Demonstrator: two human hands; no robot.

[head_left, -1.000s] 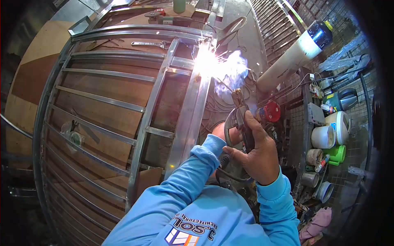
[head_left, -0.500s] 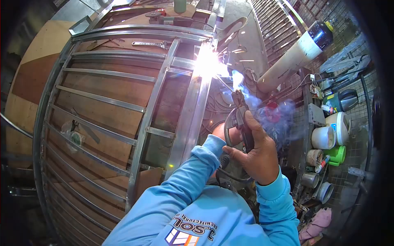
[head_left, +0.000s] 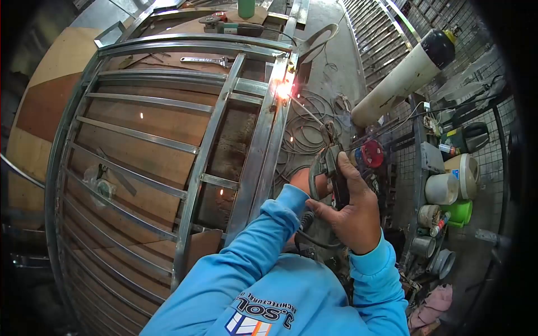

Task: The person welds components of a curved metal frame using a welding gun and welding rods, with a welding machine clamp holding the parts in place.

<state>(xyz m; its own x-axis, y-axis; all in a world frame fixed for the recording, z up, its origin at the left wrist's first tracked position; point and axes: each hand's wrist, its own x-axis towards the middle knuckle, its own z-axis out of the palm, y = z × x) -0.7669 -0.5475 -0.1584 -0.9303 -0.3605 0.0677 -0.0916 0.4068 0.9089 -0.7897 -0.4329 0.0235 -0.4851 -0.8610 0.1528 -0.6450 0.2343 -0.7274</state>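
My right hand [head_left: 358,215] grips a dark welding electrode holder [head_left: 336,176], thumb and fingers round its handle. From the holder's jaw a thin rod [head_left: 307,110] reaches up-left to a glowing orange-red spot [head_left: 284,89] on the metal frame's long double bar [head_left: 260,137]. My left hand [head_left: 308,180] is just behind the holder, its fingers hidden by it. The barred metal frame [head_left: 137,133] lies over brown boards, left of both hands.
An adjustable wrench [head_left: 204,60] and an angle grinder [head_left: 238,27] lie near the frame's top. A gas cylinder [head_left: 400,81] leans at the right, above shelved buckets [head_left: 441,189]. Coiled cables [head_left: 308,131] lie on the floor beyond the holder.
The bright white arc and blue smoke are gone, leaving a small glowing spot and a few sparks. The rod now shows more clearly. Both hands are almost where they were.
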